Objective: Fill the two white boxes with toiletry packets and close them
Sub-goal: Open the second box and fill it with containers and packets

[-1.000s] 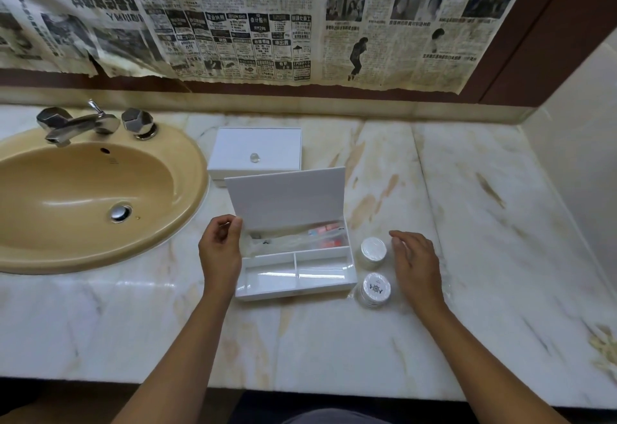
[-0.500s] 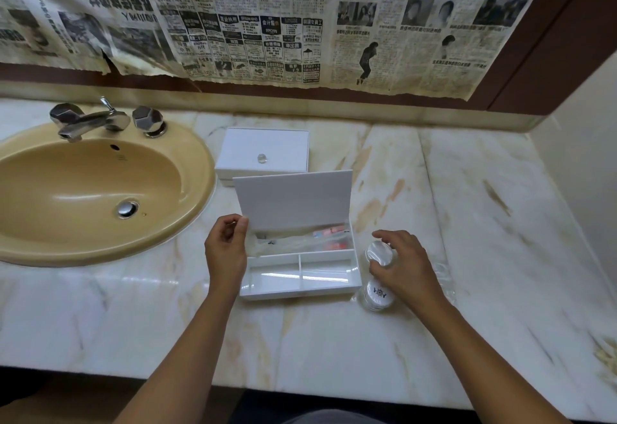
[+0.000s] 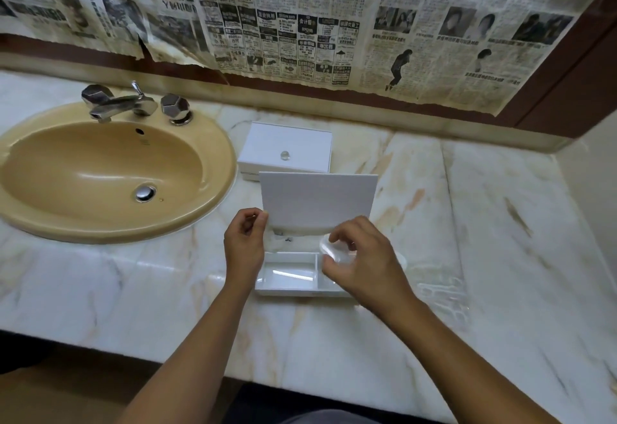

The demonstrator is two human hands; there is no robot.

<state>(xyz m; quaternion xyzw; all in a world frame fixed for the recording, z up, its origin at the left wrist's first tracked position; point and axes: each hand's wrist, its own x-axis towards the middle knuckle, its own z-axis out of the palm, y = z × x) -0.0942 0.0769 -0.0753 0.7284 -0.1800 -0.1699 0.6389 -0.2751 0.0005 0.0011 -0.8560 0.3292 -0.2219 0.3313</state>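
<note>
left hand [image 3: 245, 243] grip: pinches lid [image 3: 317, 203] | right hand [image 3: 362, 265] grip: holds round packet [image 3: 334, 250]

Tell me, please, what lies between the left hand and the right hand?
In the head view, the open white box lies between the left hand and right hand, its raised lid behind.
</note>
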